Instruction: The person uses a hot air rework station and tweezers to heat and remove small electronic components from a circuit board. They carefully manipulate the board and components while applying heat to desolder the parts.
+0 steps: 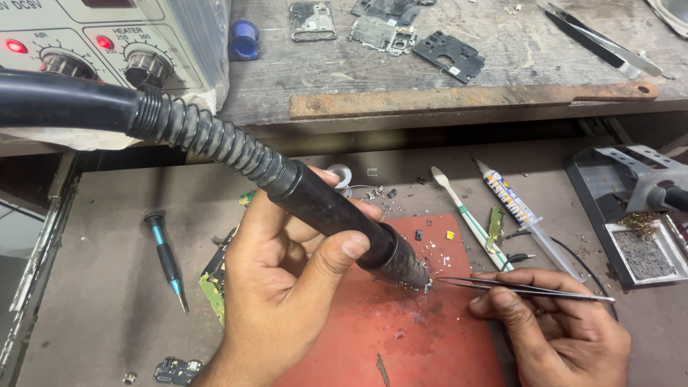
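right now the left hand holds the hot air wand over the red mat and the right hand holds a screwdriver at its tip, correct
Not quite. The right hand holds slim metal tweezers, not a screwdriver; the screwdriver lies untouched on the bench to the left. The rest stands: the left hand holds the hot air wand over the red mat, as the head view shows.

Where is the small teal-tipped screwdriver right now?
In the head view the screwdriver lies on the grey bench at the left, apart from the left hand, which grips the hot-air handpiece.

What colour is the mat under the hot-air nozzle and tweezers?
Red, a worn mat speckled with debris, shown best in the head view.
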